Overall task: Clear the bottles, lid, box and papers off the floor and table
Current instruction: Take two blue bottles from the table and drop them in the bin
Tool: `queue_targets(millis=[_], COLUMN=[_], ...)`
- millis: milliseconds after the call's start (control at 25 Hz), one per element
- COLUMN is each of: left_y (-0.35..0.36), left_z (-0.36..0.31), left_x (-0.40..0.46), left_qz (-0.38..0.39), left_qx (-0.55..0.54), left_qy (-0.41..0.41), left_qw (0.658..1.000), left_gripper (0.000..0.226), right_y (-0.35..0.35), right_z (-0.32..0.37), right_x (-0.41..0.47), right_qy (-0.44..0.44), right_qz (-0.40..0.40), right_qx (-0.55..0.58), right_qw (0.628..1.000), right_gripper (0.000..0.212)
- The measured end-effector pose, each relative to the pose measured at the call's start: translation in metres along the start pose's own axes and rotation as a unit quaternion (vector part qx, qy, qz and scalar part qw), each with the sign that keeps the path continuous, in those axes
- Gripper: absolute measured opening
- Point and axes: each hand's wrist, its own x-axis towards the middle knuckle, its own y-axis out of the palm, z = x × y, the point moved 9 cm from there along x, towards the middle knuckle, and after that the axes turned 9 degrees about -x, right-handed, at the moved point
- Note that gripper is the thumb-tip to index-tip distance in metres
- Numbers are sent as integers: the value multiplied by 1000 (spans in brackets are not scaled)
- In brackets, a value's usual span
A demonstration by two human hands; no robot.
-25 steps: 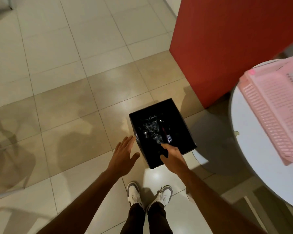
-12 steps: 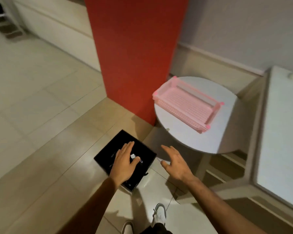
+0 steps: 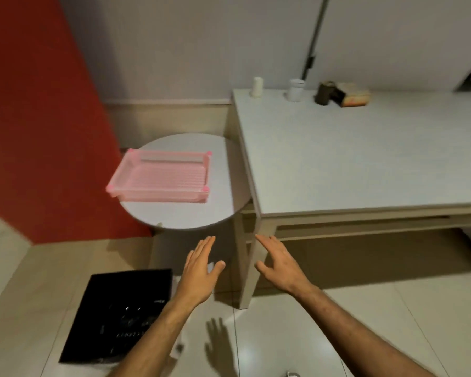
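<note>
Across the pale worktop (image 3: 365, 159), mostly bare, a few leftovers along the far edge: a white bottle (image 3: 257, 87), a white cup-like container (image 3: 295, 89), a dark lump and a box (image 3: 351, 97), too blurred to name surely. Below, left, black bin (image 3: 120, 314) holding glinting discards, contents indistinct. Left hand (image 3: 199, 276) and right hand (image 3: 279, 263) spread, each grip released, holding nothing. Floor seemingly done; worktop remaining.

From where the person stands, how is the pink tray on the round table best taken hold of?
Probably by the two short end walls of the pink tray, one of the hands on each, coming from the front. It lies flat and wide, its long side facing the person; both hands are open and empty.
</note>
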Motion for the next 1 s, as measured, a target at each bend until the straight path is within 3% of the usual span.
queue_targets(millis=[280, 640, 1000], left_y=[129, 318, 546], left_z=[-121, -274, -417], left_x=[23, 42, 11], left_qz=[64, 157, 317], left_qx=[32, 44, 64], left_qy=[120, 215, 341], left_qw=[990, 963, 883], left_gripper=[66, 66, 66], right_y=[-91, -202, -286], right_z=[-129, -295, -447], right_x=[-72, -172, -327], right_qy=[89, 178, 345], right_qz=[-94, -147, -252], right_qx=[25, 12, 9], right_qw=[991, 973, 904], right_gripper=[72, 75, 79])
